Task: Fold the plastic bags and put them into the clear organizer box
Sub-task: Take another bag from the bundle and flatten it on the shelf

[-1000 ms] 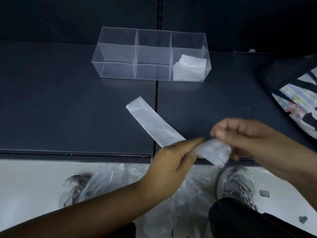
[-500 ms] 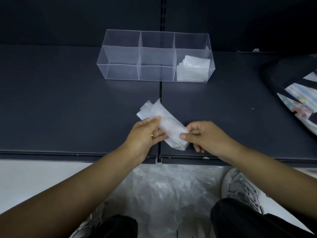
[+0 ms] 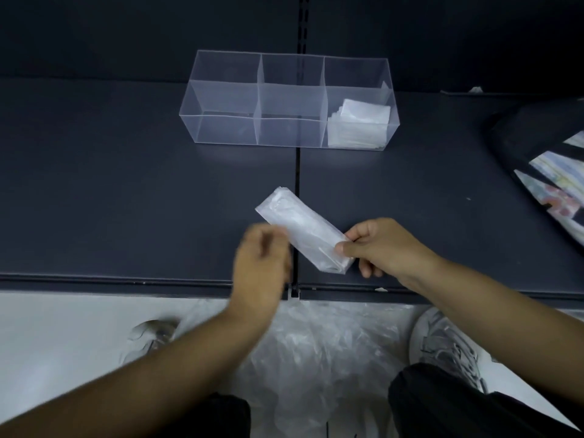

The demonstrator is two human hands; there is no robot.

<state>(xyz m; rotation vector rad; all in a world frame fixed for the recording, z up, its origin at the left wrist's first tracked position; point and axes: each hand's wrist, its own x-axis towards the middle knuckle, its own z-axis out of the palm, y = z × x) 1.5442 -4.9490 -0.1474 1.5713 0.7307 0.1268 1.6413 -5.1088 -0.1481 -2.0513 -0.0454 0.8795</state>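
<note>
Plastic bag [image 3: 303,230] (folded) in right hand [image 3: 384,248]

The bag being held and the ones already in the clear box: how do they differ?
The held bag is a long strip, pinched by the right hand above the shelf; the stacked bags are short squares in the clear box's right compartment. Both are whitish, translucent plastic.
</note>
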